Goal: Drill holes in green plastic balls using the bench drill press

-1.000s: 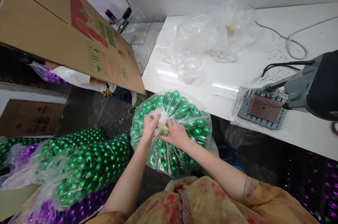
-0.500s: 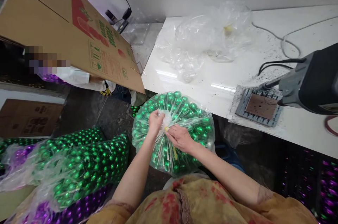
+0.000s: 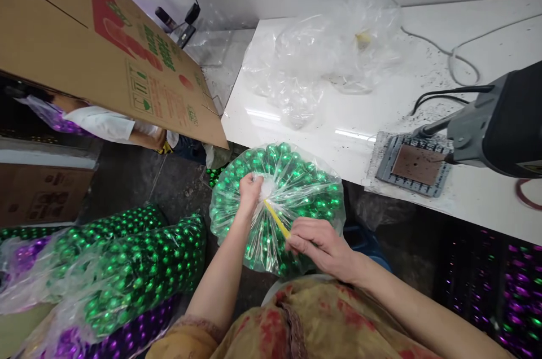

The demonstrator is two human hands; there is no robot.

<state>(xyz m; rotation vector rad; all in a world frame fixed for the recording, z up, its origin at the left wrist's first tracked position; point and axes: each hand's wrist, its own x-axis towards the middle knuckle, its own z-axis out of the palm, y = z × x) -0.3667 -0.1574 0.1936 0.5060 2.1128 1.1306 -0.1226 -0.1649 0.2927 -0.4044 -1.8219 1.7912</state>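
Note:
A clear plastic bag [image 3: 326,206] full of shiny green balls stands in front of me, its top gathered to a bunched neck [image 3: 267,187]. My left hand [image 3: 250,189] is closed on that gathered neck. A yellow strip [image 3: 277,219], tape or a tie, runs taut from the neck down to the right. Its far end is pinched in the fingers of my right hand [image 3: 315,240], just above the near right side of the bag.
A white table [image 3: 296,139] holds crumpled clear plastic bags [image 3: 305,65] and a grey machine [image 3: 474,139] over a metal plate. A large cardboard box [image 3: 139,65] leans at left, with a person in white sleeves [image 3: 101,122] behind. More filled bags [image 3: 144,263] lie at lower left.
My right hand has moved away from the neck, down and right, drawing the yellow strip out straight. My left hand has stayed on the neck. The view has shifted slightly.

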